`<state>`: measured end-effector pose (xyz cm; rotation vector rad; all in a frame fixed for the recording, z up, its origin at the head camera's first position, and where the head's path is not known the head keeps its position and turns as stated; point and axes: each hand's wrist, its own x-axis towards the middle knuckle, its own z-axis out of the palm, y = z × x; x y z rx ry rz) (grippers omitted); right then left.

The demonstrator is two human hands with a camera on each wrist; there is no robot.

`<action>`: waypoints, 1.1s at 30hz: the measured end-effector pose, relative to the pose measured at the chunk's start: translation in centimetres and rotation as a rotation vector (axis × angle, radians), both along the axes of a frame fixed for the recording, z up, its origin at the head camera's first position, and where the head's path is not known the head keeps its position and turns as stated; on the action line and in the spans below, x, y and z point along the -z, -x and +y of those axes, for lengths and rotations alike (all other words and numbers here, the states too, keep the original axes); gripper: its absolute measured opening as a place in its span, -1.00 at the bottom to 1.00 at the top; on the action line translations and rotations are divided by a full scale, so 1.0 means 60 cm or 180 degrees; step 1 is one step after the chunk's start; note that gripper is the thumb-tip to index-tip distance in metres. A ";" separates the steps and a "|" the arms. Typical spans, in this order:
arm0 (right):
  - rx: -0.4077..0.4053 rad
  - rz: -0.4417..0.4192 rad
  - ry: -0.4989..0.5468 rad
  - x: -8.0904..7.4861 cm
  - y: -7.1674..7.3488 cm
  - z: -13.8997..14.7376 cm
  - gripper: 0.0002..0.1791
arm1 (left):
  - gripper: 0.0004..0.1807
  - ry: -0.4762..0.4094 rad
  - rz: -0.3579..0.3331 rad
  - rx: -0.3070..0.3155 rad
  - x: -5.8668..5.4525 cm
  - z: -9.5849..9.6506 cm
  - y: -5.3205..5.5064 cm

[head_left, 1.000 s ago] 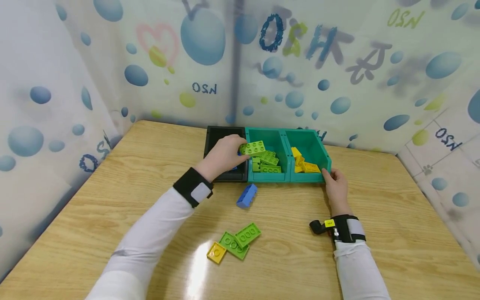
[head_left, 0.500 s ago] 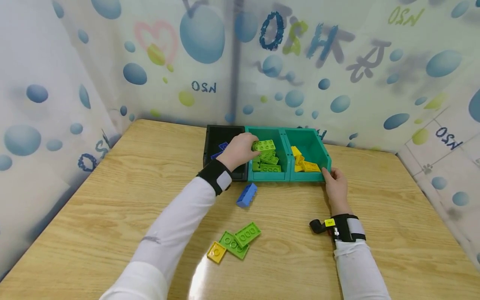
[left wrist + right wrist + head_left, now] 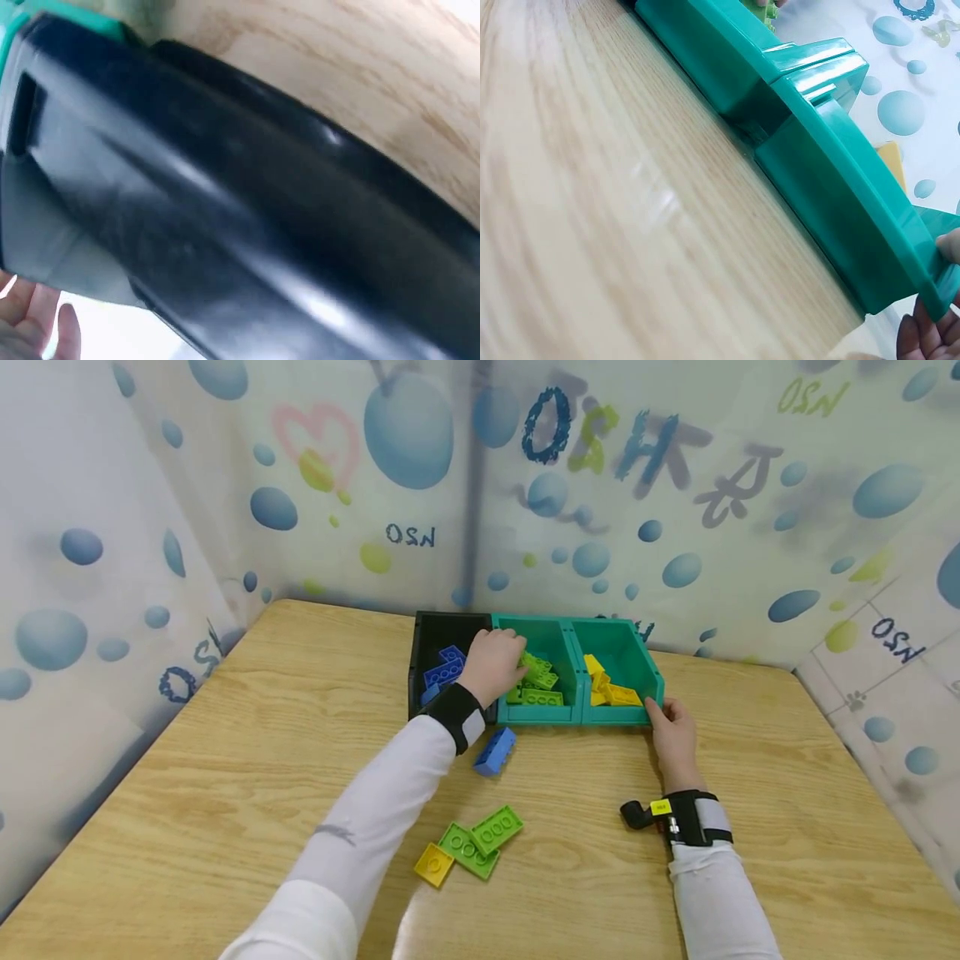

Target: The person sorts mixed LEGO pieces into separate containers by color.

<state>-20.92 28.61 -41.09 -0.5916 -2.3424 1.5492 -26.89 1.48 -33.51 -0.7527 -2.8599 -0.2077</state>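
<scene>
My left hand [image 3: 492, 665] reaches over the wall between the black bin [image 3: 417, 647] and the middle teal bin [image 3: 538, 716]. Its fingers are bent down at a lime-green toy brick [image 3: 763, 10], mostly hidden by the hand in the head view. More green bricks [image 3: 542, 697] lie in that middle bin. Blue bricks [image 3: 444, 672] lie in the black one. My right hand [image 3: 673, 735] pinches the front right corner of the right-hand teal bin [image 3: 618, 716], thumb inside and fingers outside. Yellow bricks [image 3: 621, 695] lie in this bin.
On the wooden table [image 3: 600, 893], a blue brick [image 3: 495, 752] lies just before the bins. Nearer me are two overlapping green bricks [image 3: 497, 829] and a yellow brick [image 3: 433, 865]. A patterned curtain [image 3: 337, 560] hangs behind the table.
My left hand has moved right from above the black bin towards the middle one, carrying a green brick, and uncovered the blue bricks. My right hand has stayed at the bin's corner.
</scene>
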 end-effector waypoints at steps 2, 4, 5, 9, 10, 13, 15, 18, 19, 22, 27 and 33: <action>-0.0004 0.0010 -0.0020 0.001 0.000 0.000 -0.48 | -0.71 0.0138 0.0091 -0.0010 0.005 0.006 -0.002; 0.0001 0.0013 -0.0017 0.001 0.000 0.001 -0.48 | -0.68 0.0338 0.0170 0.0014 0.010 0.013 -0.005; 0.0003 0.0013 -0.0010 0.001 0.000 0.000 -0.48 | -0.67 0.0461 0.0202 0.0048 0.013 0.016 -0.007; 0.0021 0.0009 -0.0012 -0.001 0.002 -0.001 -0.47 | -0.66 0.0878 0.0215 0.0108 0.020 0.025 -0.015; 0.0026 0.0017 -0.0015 -0.002 0.002 -0.001 -0.47 | -0.68 0.0949 0.0211 0.0106 0.021 0.027 -0.017; 0.0032 0.0023 0.0001 -0.004 0.002 -0.003 -0.48 | -0.68 0.1093 0.0182 0.0080 0.022 0.032 -0.020; 0.0045 0.0029 0.0017 -0.005 0.002 -0.003 -0.48 | -0.66 0.1153 0.0120 0.0092 0.022 0.033 -0.022; 0.0055 0.0031 0.0032 -0.006 0.001 -0.005 -0.48 | -0.68 0.1103 -0.0103 0.0140 0.018 0.031 -0.026; 0.0053 0.0031 0.0032 -0.006 0.001 -0.005 -0.48 | -0.71 0.1045 -0.0212 0.0167 0.015 0.030 -0.027; 0.0043 0.0046 0.0036 -0.007 0.002 -0.006 -0.47 | -0.76 0.0834 -0.0639 0.0256 0.001 0.026 -0.032; 0.0042 0.0048 0.0025 -0.004 0.002 -0.004 -0.47 | -0.71 0.0750 -0.0974 0.0370 -0.012 0.022 -0.037; -0.0004 0.0044 -0.0068 0.006 0.001 0.003 -0.47 | -0.74 0.0761 -0.0584 0.0402 0.001 0.022 -0.040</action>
